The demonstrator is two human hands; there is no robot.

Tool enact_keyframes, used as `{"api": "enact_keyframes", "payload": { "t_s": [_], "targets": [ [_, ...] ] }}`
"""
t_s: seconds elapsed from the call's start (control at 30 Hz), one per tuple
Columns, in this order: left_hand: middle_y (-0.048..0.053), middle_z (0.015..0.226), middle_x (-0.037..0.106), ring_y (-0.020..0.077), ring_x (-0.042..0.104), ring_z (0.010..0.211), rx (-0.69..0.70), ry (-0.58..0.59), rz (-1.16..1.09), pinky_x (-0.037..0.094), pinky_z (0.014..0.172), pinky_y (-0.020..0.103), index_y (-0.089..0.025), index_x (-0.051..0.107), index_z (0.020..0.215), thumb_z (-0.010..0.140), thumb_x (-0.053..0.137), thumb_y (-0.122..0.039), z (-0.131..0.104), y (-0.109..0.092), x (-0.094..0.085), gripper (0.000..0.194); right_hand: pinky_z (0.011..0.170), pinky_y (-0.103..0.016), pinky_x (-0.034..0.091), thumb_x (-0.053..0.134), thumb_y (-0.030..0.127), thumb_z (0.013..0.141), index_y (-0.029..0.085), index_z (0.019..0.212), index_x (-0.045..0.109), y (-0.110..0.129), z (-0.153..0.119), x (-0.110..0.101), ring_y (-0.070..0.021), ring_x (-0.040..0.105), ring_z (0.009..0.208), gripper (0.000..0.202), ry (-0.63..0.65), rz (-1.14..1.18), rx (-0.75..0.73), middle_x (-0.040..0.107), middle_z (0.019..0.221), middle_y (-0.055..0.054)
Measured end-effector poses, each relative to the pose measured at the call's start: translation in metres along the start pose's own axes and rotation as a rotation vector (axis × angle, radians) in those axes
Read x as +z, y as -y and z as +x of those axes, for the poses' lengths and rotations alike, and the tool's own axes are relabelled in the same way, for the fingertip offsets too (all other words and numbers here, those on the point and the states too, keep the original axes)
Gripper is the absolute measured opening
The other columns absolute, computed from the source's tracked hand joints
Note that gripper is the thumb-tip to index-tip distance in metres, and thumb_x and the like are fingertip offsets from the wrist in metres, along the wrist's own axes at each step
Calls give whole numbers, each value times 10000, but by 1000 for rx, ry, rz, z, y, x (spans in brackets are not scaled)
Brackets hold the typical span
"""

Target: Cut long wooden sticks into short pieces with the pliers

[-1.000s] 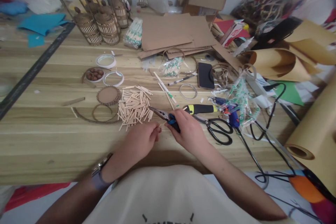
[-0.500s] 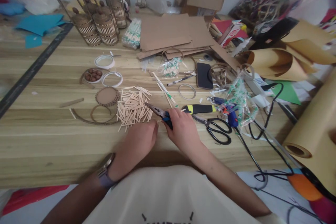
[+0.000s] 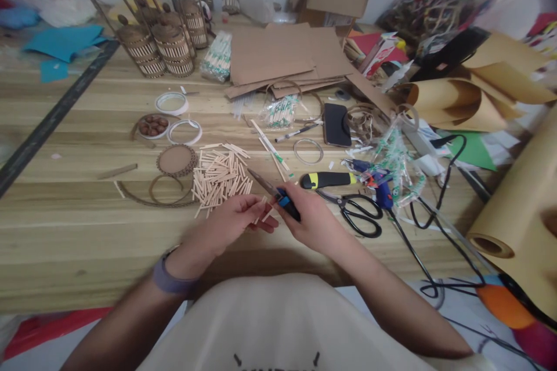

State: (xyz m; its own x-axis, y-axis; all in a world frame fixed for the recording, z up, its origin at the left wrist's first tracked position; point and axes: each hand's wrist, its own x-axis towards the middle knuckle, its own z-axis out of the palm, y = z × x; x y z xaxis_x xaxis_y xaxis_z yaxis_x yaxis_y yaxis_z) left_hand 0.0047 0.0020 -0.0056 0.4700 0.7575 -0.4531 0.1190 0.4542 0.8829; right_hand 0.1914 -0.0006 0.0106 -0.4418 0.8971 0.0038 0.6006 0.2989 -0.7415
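My right hand (image 3: 310,214) is wrapped round the blue and black handles of a pair of needle-nose pliers (image 3: 266,185), whose metal jaws point up and left. Between the fingertips of my left hand (image 3: 239,217) is a short thin wooden stick (image 3: 262,204), close beside the pliers. A loose pile of cut wooden sticks (image 3: 220,177) lies on the table just beyond my left hand. Left of the pile are a round cardboard disc with a corrugated rim (image 3: 175,160) and a curved corrugated strip (image 3: 145,198).
Black-handled scissors (image 3: 361,214), a yellow and black cutter (image 3: 328,179) and a blue glue gun (image 3: 383,192) lie to the right. A phone (image 3: 337,124), tape rings (image 3: 185,132) and cardboard sheets (image 3: 274,55) sit farther back. Lidded stick-covered baskets (image 3: 174,49) stand back left.
My left hand has turned over and its fingers have unfolded, showing the stick. My right hand has moved slightly right and down with the pliers, which now show more of their handles.
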Motion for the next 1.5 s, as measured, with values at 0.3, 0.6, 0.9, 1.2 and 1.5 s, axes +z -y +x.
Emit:
{"api": "enact_keyframes", "payload": {
  "t_s": [0.3,0.6,0.9,1.2,1.5],
  "targets": [
    [34,784,754,212,721,780,-1,111,20,496,776,332,-196,610,844,882,578,-564,2,12,-1,371,826,-334,518,528,162,897,153,1283,522,-5,3,8,-242,689,1011,386,12,46,-54,719,1126,-133],
    [12,724,697,197,682,725,-64,181,-162,513,755,334,-195,608,793,796,695,-519,2,13,2,335,776,-319,529,530,167,895,198,1203,569,-7,0,13,-217,697,907,312,29,168,12,732,1007,-76],
    [-16,654,622,155,595,670,4,-68,-220,442,646,262,-185,615,731,768,710,-473,6,15,5,306,1031,-490,492,780,251,777,216,1261,515,-9,-6,23,-297,529,1235,552,-100,-5,-117,482,1245,-148],
    [33,874,727,209,676,864,57,-117,-261,497,719,276,-187,683,881,776,701,-450,4,12,17,284,987,-501,530,738,220,800,232,1268,500,-12,-6,30,-308,547,1201,525,-168,-54,-142,491,1192,-135],
    [29,760,737,205,680,790,82,-141,-37,494,804,321,-185,656,854,869,597,-479,-6,3,8,300,879,-431,511,667,392,848,191,1186,574,-3,-17,-2,-264,598,994,403,14,149,86,613,1050,-93]
  ]
}}
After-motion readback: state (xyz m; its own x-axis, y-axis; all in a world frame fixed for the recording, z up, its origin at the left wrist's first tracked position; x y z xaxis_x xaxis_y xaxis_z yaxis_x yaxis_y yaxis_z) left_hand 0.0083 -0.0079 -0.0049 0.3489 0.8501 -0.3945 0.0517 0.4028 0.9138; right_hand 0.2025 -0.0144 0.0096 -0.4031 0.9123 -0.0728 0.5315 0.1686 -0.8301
